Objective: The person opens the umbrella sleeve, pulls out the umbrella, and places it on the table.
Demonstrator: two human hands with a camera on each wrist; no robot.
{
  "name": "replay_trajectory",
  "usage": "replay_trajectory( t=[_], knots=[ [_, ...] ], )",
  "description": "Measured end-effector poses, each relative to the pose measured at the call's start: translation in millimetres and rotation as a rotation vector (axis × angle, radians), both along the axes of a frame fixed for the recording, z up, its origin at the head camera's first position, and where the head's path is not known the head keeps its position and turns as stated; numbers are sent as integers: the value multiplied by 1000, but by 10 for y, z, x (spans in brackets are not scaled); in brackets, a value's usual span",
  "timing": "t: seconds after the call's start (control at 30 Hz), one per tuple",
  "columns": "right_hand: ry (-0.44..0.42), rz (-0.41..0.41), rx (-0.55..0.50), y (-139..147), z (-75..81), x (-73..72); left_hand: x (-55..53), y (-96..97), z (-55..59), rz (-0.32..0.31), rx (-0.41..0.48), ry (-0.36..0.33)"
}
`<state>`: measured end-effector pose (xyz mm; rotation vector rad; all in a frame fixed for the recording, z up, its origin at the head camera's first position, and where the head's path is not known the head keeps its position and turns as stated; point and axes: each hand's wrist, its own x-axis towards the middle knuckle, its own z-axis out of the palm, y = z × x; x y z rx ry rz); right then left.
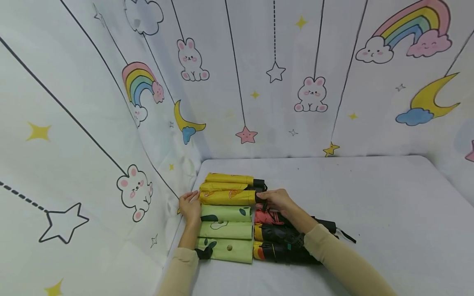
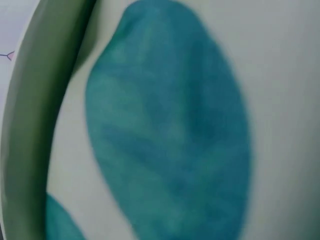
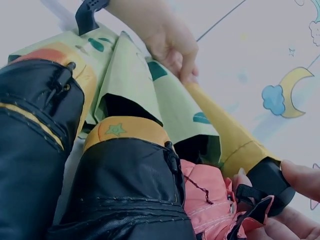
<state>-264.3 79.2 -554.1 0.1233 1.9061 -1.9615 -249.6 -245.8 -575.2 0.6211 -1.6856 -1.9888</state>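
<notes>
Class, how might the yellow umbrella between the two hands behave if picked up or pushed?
The yellow umbrella would probably stay fairly stiff, lying straight between the left hand and right hand. Its chunky black handle may make that end heavier. Its creased fabric cover could give slightly when pressed.

On table [image 1: 370,213]: umbrellas [image 1: 226,198] behind | sleeves [image 1: 231,230] in front | bundles [image 1: 277,233] right of sleeves

White, softly creased walls [image 1: 218,123], probably fabric though the weave is too blurred to tell, rise behind and beside a white, round-cornered tabletop [image 1: 370,197]; they carry white, pink-eared cartoon rabbits [image 1: 311,98], pastel striped rainbows [image 1: 426,12], yellow crescent moons [image 1: 424,96] and yellow four-pointed stars [image 1: 301,22], several figures drawn hanging from thin black lines [image 1: 235,62]
</notes>
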Motion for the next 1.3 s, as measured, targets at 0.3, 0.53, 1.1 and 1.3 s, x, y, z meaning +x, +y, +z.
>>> replay_trajectory(
  t=[0.3, 0.53, 1.1, 1.3],
  knots=[
    [-5, -26, -23, 48, -25, 11, 2, 44, 12, 8, -5, 37],
    [-35, -41, -41, 111, -33, 3, 2, 38, 18, 20, 23, 62],
    [-26, -16, -58, 214, 25, 29, 6, 59, -1, 29, 39, 68],
    [-20, -4, -49, 249, 47, 37, 19, 64, 23, 33, 60, 80]
  ],
)
